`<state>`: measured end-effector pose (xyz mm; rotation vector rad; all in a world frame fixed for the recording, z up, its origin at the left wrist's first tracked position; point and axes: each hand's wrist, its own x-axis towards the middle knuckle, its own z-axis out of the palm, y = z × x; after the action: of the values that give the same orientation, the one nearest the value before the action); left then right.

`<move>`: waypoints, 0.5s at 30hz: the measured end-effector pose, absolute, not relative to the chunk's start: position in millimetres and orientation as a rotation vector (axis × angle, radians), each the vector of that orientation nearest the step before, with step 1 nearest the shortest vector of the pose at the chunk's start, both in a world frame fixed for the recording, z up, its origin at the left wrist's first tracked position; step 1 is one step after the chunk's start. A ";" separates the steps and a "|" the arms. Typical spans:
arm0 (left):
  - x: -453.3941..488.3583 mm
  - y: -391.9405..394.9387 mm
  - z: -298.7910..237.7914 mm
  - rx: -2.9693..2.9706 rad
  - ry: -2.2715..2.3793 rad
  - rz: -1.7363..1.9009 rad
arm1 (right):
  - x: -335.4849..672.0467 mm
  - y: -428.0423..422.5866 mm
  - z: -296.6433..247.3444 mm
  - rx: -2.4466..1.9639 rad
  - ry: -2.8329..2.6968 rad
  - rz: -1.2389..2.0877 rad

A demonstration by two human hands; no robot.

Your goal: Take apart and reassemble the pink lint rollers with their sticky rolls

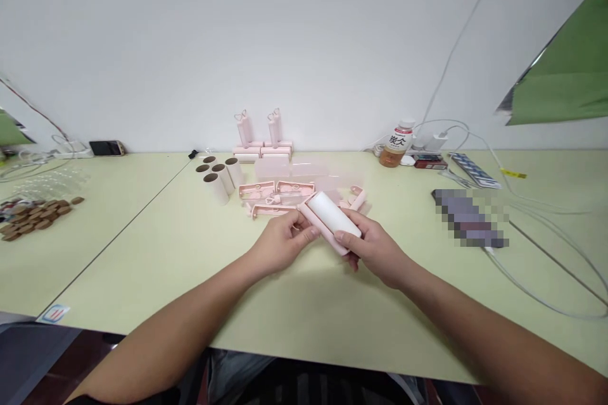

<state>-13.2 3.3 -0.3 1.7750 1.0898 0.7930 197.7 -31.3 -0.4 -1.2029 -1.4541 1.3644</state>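
Both my hands hold a pink lint roller (331,217) with a white paper roll, just above the pale green table (190,253). My right hand (375,247) grips its lower right end from below, fingers wrapped round it. My left hand (280,242) pinches the pink frame at the upper left end. Loose pink plastic parts (275,193) lie on the table just beyond my hands.
Several white paper rolls (220,178) stand left of the parts. Two assembled pink rollers (260,133) stand by the wall. A drink bottle (397,142), chargers and cables (536,234) lie to the right. Brown discs (33,215) and a phone (107,147) lie far left.
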 end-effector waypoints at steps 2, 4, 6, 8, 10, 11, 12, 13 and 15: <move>-18.1 10.2 0.9 1.718 1.135 0.831 | 196.5 -32.1 -2.3 -1.204 -1.452 1.401; -23.5 16.7 4.5 1.659 1.043 0.887 | 196.2 -32.3 -3.7 -1.193 -1.485 1.438; -27.5 20.9 9.0 1.588 0.887 0.875 | 195.4 -32.5 -4.3 -1.172 -1.527 1.469; -29.9 23.1 12.4 1.505 0.799 0.789 | 193.8 -32.8 -4.9 -1.150 -1.532 1.500; -31.1 24.2 13.7 1.444 0.795 0.718 | 192.5 -32.5 -5.8 -1.140 -1.503 1.523; -31.2 24.7 13.5 1.430 0.805 0.700 | 192.2 -32.0 -6.5 -1.137 -1.482 1.526; -31.1 25.2 13.0 1.424 0.815 0.691 | 192.2 -31.3 -7.1 -1.134 -1.460 1.520; -30.6 25.7 12.4 1.422 0.825 0.688 | 192.3 -30.5 -7.7 -1.135 -1.437 1.511; -28.8 26.5 11.3 1.413 0.836 0.686 | 192.5 -28.9 -8.0 -1.160 -1.381 1.497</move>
<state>-28.8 26.5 11.3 1.4130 0.8360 0.6858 192.5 -28.9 -8.0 -1.1598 -1.3814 1.4967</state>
